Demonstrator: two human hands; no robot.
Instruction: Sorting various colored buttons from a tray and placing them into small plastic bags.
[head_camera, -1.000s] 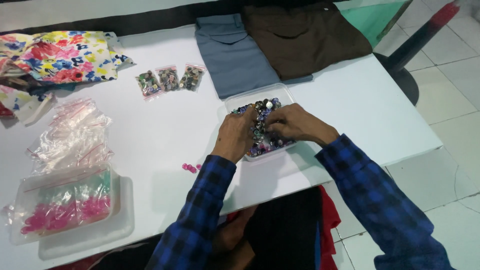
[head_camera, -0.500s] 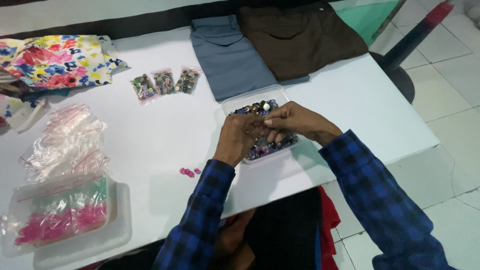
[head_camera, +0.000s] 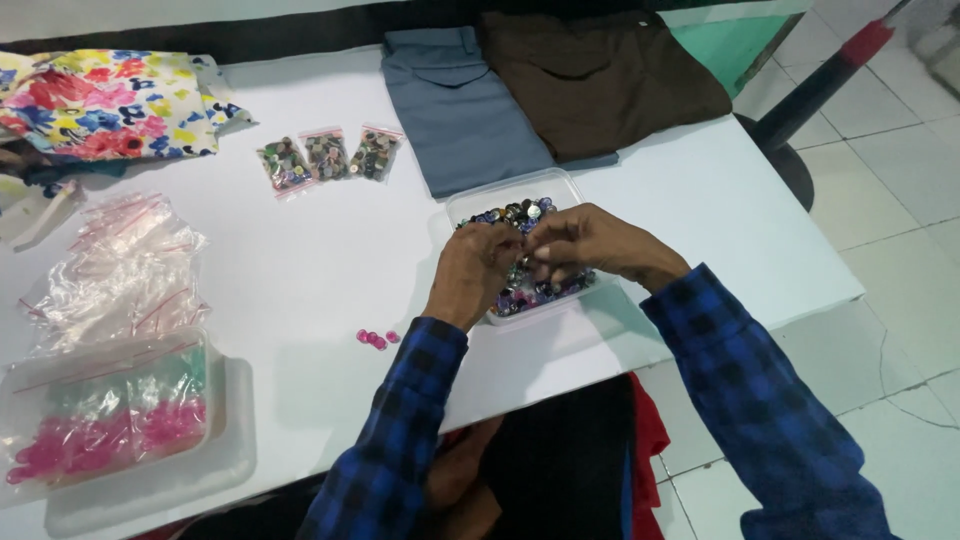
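From the head camera, a clear plastic tray (head_camera: 560, 190) full of mixed buttons (head_camera: 515, 213) sat on the white tabletop (head_camera: 330, 270), its long axis running from the near edge away toward the folded grey garment (head_camera: 455, 110) and brown garment (head_camera: 600, 75). The left hand (head_camera: 478, 272) and right hand (head_camera: 590, 245) met over the tray, fingertips pinched together on something too small to make out; whether either truly gripped a button, I could not tell. Three small bags of buttons (head_camera: 327, 157) lay in a row to the left, well apart. A few pink buttons (head_camera: 375, 339) lay loose near the left sleeve. Empty clear bags (head_camera: 120, 265) were heaped beside a container of pink and green pieces (head_camera: 105, 420).
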